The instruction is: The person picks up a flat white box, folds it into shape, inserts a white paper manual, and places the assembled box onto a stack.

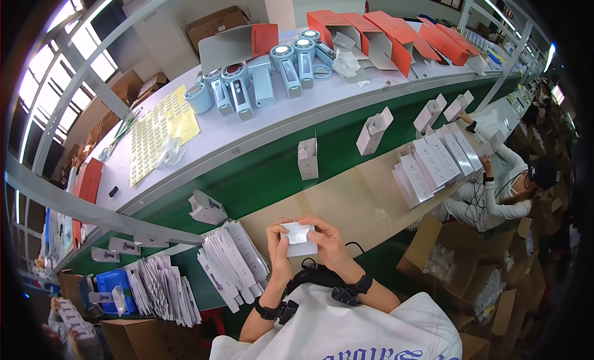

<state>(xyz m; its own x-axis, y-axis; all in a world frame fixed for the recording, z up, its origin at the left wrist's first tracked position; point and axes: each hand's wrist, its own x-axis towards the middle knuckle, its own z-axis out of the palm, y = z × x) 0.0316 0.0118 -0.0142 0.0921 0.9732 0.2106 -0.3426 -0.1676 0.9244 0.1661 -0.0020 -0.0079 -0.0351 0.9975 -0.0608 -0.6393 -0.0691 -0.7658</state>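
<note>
My left hand [278, 245] and my right hand [330, 242] grip a small white carton [301, 248] between them, close in front of my body. Both thumbs press near its upper face, where a shiny white patch catches the light. Fingers curl round its far edge and sides. What is inside or under it cannot be seen. Left of my left hand lies a stack of flat white cartons [232, 264] with printed pictures. Beyond my hands, an open-topped white box [307, 159] stands upright on the tan work surface [352, 196].
Light-blue handheld devices [263, 84] and red cartons [383, 38] crowd the raised white bench [247, 128]. A yellow sheet [162, 137] bears rows of small pieces. At right, a co-worker [510, 180] handles boxes beside closed white boxes [433, 165]. Brown cartons [442, 248] hold clear plastic.
</note>
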